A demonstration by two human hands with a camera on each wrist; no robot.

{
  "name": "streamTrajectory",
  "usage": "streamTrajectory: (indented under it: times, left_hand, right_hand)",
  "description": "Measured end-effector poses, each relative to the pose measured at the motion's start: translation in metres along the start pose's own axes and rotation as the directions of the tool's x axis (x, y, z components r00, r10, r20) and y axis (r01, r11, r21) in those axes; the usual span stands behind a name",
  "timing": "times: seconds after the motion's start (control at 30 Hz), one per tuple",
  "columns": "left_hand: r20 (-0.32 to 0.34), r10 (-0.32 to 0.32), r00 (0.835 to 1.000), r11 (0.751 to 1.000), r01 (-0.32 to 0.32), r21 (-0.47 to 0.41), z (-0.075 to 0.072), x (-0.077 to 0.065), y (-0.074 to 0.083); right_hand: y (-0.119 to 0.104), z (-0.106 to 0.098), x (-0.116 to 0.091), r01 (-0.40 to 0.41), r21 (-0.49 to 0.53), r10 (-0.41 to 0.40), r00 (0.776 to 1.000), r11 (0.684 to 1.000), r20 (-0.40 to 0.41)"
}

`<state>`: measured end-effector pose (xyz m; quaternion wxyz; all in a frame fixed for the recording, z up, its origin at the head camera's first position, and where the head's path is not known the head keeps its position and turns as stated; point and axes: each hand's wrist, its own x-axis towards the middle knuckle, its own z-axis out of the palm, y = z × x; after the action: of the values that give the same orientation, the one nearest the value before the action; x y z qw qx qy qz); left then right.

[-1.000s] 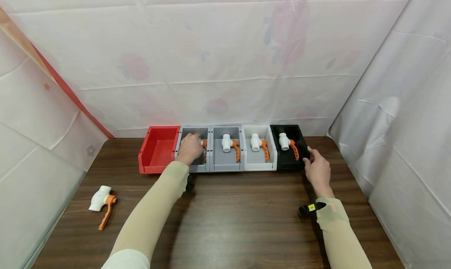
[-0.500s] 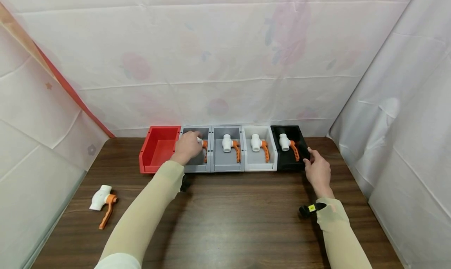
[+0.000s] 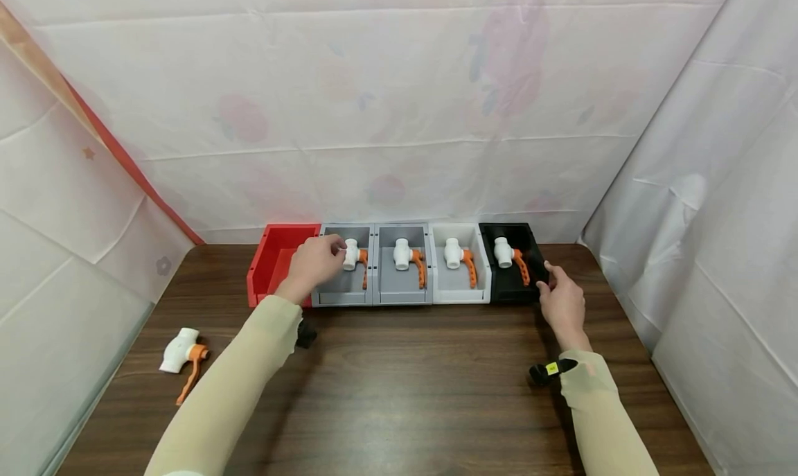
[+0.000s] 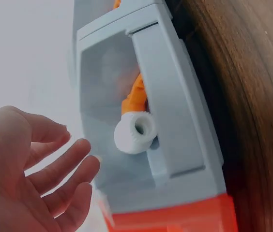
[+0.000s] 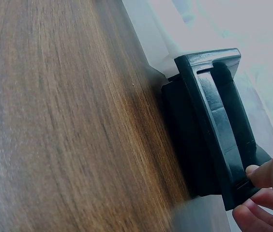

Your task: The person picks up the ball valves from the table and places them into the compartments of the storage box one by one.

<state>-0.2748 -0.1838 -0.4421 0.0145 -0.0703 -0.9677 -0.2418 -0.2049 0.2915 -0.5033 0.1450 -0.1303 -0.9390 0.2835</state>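
Observation:
My left hand [image 3: 314, 262] hovers over the side between the red bin [image 3: 259, 282] and the left grey bin [image 3: 343, 298], holding nothing. In the left wrist view its fingers [image 4: 61, 176] are loosely bent, apart from the white ball valve [image 4: 130, 135] with an orange handle lying in that grey bin. My right hand [image 3: 563, 306] grips the right wall of the black bin [image 5: 216, 125], thumb on the inner side and fingers outside. Similar ball valves lie in the second grey bin [image 3: 402, 294], the white bin [image 3: 461, 294] and the black bin.
Another white ball valve [image 3: 179, 351] with an orange handle lies on the wooden table [image 3: 424, 393] at the left, near my left forearm. The bins stand side by side in a row against the white patterned cloth [image 3: 386, 102]. More cloth hangs at both sides.
My left hand has drawn back leftward from the ball valve in the left grey bin, which now shows in full. My right hand has stayed on the black bin.

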Motion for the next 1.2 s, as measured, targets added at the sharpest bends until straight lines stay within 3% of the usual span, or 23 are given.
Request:
streamTrajectory:
  times: [0.17,0.47,0.83,1.2]
  left_hand:
    - [-0.026,0.007,1.0,1.0,-0.007,-0.03,-0.017,-0.016,-0.009]
    - [-0.077,0.051,0.996,0.999,-0.052,-0.014,-0.043,-0.05,-0.04]
    - [-0.115,-0.014,0.993,0.999,0.018,0.037,-0.058,-0.094,-0.082]
    - [-0.148,-0.025,0.989,0.994,0.04,0.102,-0.071,-0.133,-0.138]
  right_hand:
    - [0.001,0.001,0.0,-0.003,0.005,0.002,1.0,1.0,0.005]
    - [0.001,0.001,0.001,0.007,0.009,-0.007,1.0,1.0,-0.007]
    - [0.003,0.002,0.002,-0.006,0.006,0.006,1.0,1.0,-0.004]
    - [0.002,0.001,0.002,-0.009,0.001,0.009,1.0,1.0,0.005]
